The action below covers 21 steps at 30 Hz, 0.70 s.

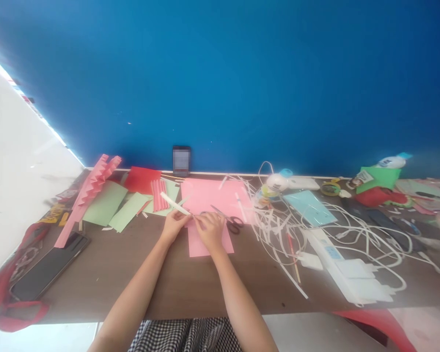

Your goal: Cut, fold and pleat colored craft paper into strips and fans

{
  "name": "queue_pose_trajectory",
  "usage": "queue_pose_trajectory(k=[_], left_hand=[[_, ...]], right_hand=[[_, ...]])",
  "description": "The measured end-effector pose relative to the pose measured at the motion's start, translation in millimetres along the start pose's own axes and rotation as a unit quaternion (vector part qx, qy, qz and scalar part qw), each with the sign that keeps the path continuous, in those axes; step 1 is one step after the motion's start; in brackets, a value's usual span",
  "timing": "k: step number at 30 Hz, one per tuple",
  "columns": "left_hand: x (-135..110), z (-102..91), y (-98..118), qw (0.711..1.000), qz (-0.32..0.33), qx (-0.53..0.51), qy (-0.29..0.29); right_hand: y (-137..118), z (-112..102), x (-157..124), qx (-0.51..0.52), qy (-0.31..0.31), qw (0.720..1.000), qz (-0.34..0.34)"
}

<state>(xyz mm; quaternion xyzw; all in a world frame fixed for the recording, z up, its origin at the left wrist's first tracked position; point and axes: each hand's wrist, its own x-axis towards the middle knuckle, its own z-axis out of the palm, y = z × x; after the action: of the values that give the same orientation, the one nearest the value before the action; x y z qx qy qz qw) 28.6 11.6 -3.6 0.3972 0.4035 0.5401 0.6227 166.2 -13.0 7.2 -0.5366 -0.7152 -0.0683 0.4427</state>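
My left hand (175, 224) is closed around one end of a thin white paper strip (173, 203) that sticks up and to the left. My right hand (210, 230) is curled beside it, fingertips pinched at the strip's lower end, resting on a pink paper sheet (209, 195) on the brown table (132, 274). Black-handled scissors (231, 222) lie just right of my right hand.
Green sheets (106, 203), pink folded strips (159, 194) and a pleated pink paper (91, 188) lie at the left. A phone (47, 269) and red strap (7, 293) sit near the left edge. White cables and a power strip (337, 254), glue gun (289, 182) and clutter fill the right.
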Motion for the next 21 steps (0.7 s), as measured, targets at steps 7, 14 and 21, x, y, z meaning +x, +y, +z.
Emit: queue_pose_trajectory(k=[7, 14, 21], left_hand=[[-2, 3.0, 3, 0.999, 0.022, 0.027, -0.007], [-5, 7.4, 1, 0.998, 0.030, 0.021, 0.048], [-6, 11.7, -3, 0.995, -0.014, -0.032, 0.096]], right_hand=[[-1, 1, -1, 0.021, -0.006, 1.000, 0.014], [-2, 4, -2, 0.003, -0.010, 1.000, -0.023], [-3, 4, -5, -0.037, -0.014, 0.996, -0.079]])
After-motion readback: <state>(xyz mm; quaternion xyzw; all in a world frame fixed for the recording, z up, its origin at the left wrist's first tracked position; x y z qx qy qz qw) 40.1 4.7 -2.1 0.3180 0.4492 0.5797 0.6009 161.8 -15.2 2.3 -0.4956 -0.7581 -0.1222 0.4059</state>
